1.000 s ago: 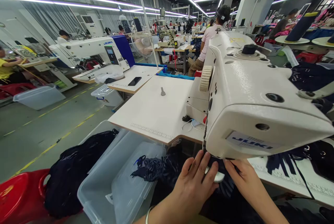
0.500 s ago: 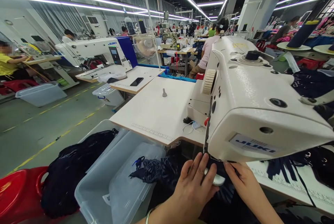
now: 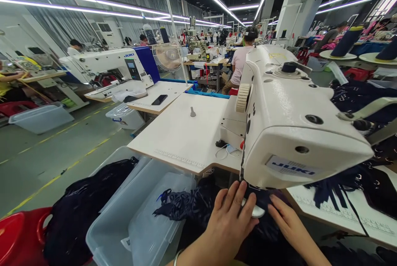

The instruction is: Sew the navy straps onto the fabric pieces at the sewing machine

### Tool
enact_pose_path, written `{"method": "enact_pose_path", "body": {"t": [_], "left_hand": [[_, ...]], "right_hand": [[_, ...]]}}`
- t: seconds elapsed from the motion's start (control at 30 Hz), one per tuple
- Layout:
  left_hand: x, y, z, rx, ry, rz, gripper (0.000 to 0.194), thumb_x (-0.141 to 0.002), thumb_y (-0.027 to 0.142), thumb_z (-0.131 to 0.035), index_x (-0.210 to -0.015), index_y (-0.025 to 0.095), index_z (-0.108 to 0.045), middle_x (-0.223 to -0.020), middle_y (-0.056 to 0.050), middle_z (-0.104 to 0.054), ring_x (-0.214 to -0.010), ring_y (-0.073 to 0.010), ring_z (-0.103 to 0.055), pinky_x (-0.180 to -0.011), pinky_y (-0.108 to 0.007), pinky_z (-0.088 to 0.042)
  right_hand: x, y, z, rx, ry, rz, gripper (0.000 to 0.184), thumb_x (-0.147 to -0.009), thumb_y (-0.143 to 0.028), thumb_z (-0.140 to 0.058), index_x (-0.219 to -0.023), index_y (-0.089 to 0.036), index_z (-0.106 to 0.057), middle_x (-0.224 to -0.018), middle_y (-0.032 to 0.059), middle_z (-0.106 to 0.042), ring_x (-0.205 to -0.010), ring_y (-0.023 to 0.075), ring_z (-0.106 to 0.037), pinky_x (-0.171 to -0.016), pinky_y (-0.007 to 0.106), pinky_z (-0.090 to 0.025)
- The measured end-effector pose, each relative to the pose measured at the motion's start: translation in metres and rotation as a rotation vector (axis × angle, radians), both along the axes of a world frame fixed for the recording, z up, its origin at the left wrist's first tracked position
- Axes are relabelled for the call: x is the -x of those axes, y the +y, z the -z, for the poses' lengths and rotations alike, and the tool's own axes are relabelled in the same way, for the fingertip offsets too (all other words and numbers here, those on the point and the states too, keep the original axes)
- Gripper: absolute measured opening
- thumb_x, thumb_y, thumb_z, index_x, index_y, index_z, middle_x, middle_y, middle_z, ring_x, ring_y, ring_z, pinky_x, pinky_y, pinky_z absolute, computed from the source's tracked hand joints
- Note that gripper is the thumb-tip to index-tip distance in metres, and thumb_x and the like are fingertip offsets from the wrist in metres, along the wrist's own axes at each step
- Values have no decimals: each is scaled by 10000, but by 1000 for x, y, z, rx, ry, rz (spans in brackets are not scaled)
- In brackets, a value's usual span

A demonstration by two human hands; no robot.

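Dark navy fabric [image 3: 263, 200] lies under the head of a white sewing machine [image 3: 297, 121]. My left hand [image 3: 231, 216] rests on the fabric with fingers spread, beside a rounded white piece [image 3: 256, 211] that shows between and past the fingers. To its right, my right hand [image 3: 287, 220] touches the fabric with outstretched fingers; its underside is hidden. A bunch of navy strips [image 3: 186, 202] trails left from under my left hand over a clear plastic bin. The machine head hides the needle area.
The clear bin [image 3: 102, 229] stands left of the machine, near a dark pile [image 3: 80, 204] and a red stool [image 3: 21, 237]. On the white tabletop [image 3: 173, 134] lies a small grey piece [image 3: 192, 112]. More navy strips [image 3: 333, 189] lie right. Beyond, a person [image 3: 240, 63] sits.
My right hand's fingertips have shifted from a pinch at the fabric's edge to lying on it, slightly apart. My left hand stays in place. The camera view has turned slightly right.
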State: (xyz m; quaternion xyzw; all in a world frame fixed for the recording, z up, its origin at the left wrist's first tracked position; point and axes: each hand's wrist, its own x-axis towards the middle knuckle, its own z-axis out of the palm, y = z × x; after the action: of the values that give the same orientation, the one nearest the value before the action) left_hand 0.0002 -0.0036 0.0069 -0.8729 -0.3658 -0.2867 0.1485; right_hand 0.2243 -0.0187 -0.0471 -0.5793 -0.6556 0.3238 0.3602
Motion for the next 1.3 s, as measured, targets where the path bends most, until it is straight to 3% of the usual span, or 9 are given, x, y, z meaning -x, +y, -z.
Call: {"method": "enact_pose_path", "body": {"t": [0.1,0.23,0.43,0.53,0.67,0.8,0.9,1.07,1.3], "left_hand": [[-1,1,0,-22,-3,6,383,-959,430,-513,-1274,218,-564,-1397,-78,-510,-1293,-228,-449,-1053,-355,-274],[-4,3,-2,-55,-22,9,378,-945,441,-536,-1248,220,-579,-1352,-70,-552,-1258,-220,-478,-1040,-345,-284],[15,6,-6,-35,-328,60,146,-969,264,-491,-883,229,-603,-889,-4,-671,-927,-141,-636,-857,-299,-407],[43,19,-7,-143,-448,-81,186,-923,85,-449,-897,221,-573,-806,0,-632,-799,-140,-620,-808,-322,-402],[67,39,-10,-158,-396,-233,252,-901,33,-452,-1055,169,-597,-989,-95,-642,-1005,-228,-580,-880,-391,-380],[53,31,-19,-132,33,121,373,-951,74,-387,-1241,223,-568,-1337,-48,-546,-1273,-196,-440,-1054,-353,-321],[35,17,-26,-79,322,311,391,-957,161,-445,-1339,220,-503,-1486,-5,-393,-1350,-175,-352,-1103,-327,-280],[24,9,-28,68,314,265,523,-916,220,-472,-1428,155,-388,-1509,-45,-357,-1407,-193,-245,-1021,-358,-345],[24,12,-25,142,254,228,531,-888,196,-442,-1414,141,-411,-1475,-47,-413,-1404,-199,-243,-1049,-393,-238]], "right_hand": [[-13,-9,15,37,-44,-45,251,-917,-425,-507,-934,-248,-683,-931,57,-705,-936,265,-671,-834,338,-552],[-32,-22,22,85,-10,66,225,-867,-434,-587,-978,-260,-674,-938,38,-714,-915,250,-683,-803,296,-556],[-46,-44,-33,152,48,91,274,-894,-464,-502,-918,-240,-657,-724,13,-646,-668,196,-659,-548,218,-534],[-22,-37,-66,-4,-41,41,259,-926,-429,-457,-944,-249,-642,-808,35,-669,-748,199,-665,-578,213,-530],[29,-7,-83,-350,-340,5,249,-956,-321,-428,-822,-217,-610,-754,55,-654,-700,210,-636,-650,313,-516],[55,8,-78,-529,-646,115,322,-957,-273,-398,-686,-208,-558,-654,68,-629,-616,249,-619,-597,379,-469],[52,6,-70,-379,-496,194,234,-937,-352,-431,-790,-216,-551,-740,76,-658,-676,258,-645,-600,368,-488],[39,7,-60,-30,117,168,207,-942,-419,-441,-994,-228,-498,-859,37,-667,-864,192,-665,-778,282,-530],[32,15,-53,-92,114,234,195,-906,-414,-505,-979,-237,-536,-805,39,-675,-797,210,-655,-784,319,-520]]}}
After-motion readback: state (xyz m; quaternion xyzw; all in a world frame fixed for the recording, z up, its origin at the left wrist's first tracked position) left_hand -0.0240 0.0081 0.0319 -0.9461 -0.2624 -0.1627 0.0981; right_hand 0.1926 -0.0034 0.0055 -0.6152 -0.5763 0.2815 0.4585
